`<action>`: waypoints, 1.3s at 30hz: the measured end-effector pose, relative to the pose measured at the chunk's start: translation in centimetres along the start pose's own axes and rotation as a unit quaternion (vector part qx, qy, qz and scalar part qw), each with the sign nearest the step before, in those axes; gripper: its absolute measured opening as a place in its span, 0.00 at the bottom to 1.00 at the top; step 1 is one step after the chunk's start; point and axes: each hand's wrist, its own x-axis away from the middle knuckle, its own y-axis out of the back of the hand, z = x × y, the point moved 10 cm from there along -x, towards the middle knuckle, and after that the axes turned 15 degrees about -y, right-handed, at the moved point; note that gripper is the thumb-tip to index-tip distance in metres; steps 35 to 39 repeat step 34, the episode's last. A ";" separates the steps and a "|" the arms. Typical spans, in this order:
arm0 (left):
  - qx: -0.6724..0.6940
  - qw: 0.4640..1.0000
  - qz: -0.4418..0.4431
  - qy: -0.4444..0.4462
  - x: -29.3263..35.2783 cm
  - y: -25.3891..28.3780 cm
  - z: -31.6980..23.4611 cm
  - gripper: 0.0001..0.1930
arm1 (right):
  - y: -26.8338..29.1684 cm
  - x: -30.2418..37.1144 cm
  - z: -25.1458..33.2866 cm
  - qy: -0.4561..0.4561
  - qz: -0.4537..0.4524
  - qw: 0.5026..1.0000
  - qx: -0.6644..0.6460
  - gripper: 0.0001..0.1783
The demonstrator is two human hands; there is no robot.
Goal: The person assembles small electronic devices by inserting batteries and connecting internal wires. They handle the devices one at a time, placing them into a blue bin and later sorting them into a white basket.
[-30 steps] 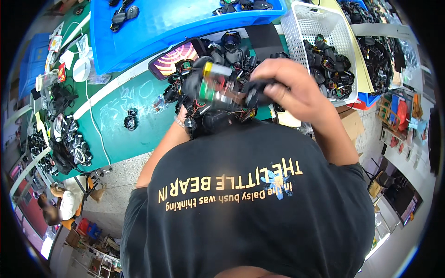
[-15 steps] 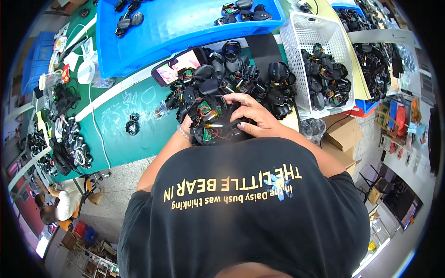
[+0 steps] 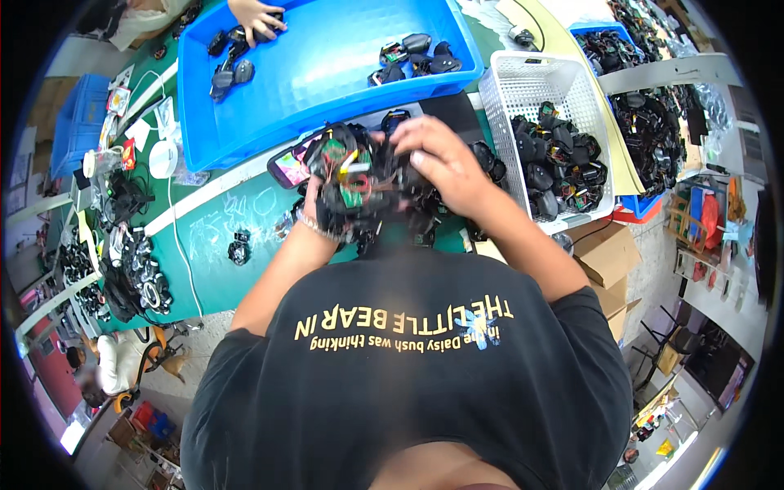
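Note:
Between my two hands is a bunch of opened black plastic housings (image 3: 353, 175) with green circuit boards, thin coloured wires and silvery battery-like parts. My left hand (image 3: 312, 204) wraps round the bunch from the left, its fingers mostly hidden beneath. From the right, my right hand (image 3: 441, 159) curls its fingers over the bunch's dark side, which is smeared by motion. More such housings lie on the green table under and beside the bunch. A phone (image 3: 290, 167) with a lit screen lies behind my left hand, partly covered.
Past the bunch stands a blue tray (image 3: 327, 106) holding several housings; another person's hand (image 3: 257, 18) reaches into its far left. A white perforated basket (image 3: 498, 135) of housings stands at right. One small black part (image 3: 238, 247) lies left on the table. Cardboard boxes (image 3: 608, 257) sit lower right.
Both my hands have moved forward, gathering the bunch of housings upward toward the blue tray and over the phone. Another person's hand has come into the tray. The whole view has shifted slightly.

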 end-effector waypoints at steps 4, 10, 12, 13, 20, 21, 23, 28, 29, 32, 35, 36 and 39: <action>0.005 0.997 0.061 -0.036 -8.1 -1.6 -2.6 0.29 | 4.9 -6.4 -1.1 -0.013 -0.006 1.000 -0.014 0.12; -0.067 0.990 0.121 0.018 -20.9 1.5 -5.5 0.29 | 9.5 -16.8 -10.5 -0.145 0.034 0.984 0.102 0.13; -0.193 0.976 0.097 0.014 -24.3 5.4 -7.0 0.28 | 9.5 -18.8 -13.3 -0.109 -0.010 0.986 0.128 0.12; -0.237 0.966 0.069 0.070 -25.6 7.3 -7.2 0.28 | 7.8 -19.2 -11.8 -0.048 0.000 0.968 0.246 0.13; -0.761 0.627 0.136 -0.099 -24.9 5.8 -5.0 0.23 | 7.7 -16.8 -15.5 -0.181 -0.011 0.859 0.479 0.12; -0.800 0.572 0.138 -0.113 -24.6 6.7 -6.1 0.23 | 7.5 -16.2 -13.5 -0.187 -0.006 0.861 0.472 0.12; -0.862 0.460 0.160 -0.142 -25.3 7.7 -6.8 0.24 | 8.3 -14.2 -10.6 -0.116 -0.071 0.888 0.440 0.14; -0.835 0.525 0.128 -0.105 -26.1 9.7 -5.9 0.24 | 10.7 -3.2 -8.1 -0.059 -0.226 0.941 0.247 0.17; -0.848 0.497 0.154 -0.102 -26.1 10.4 -6.7 0.24 | 10.2 -1.0 -8.4 -0.087 -0.221 0.957 0.167 0.18; -0.897 0.346 0.259 -0.095 -27.8 14.8 -7.7 0.24 | 4.3 3.5 -10.4 -0.139 -0.096 0.951 0.259 0.33; -0.916 0.312 0.247 -0.044 -29.0 18.1 -9.1 0.24 | 0.4 5.8 -12.6 -0.133 -0.011 0.923 0.361 0.45; -0.916 0.312 0.247 -0.044 -29.0 18.1 -9.1 0.24 | 0.4 5.8 -12.6 -0.133 -0.011 0.923 0.361 0.45; -0.916 0.312 0.247 -0.044 -29.0 18.1 -9.1 0.24 | 0.4 5.8 -12.6 -0.133 -0.011 0.923 0.361 0.45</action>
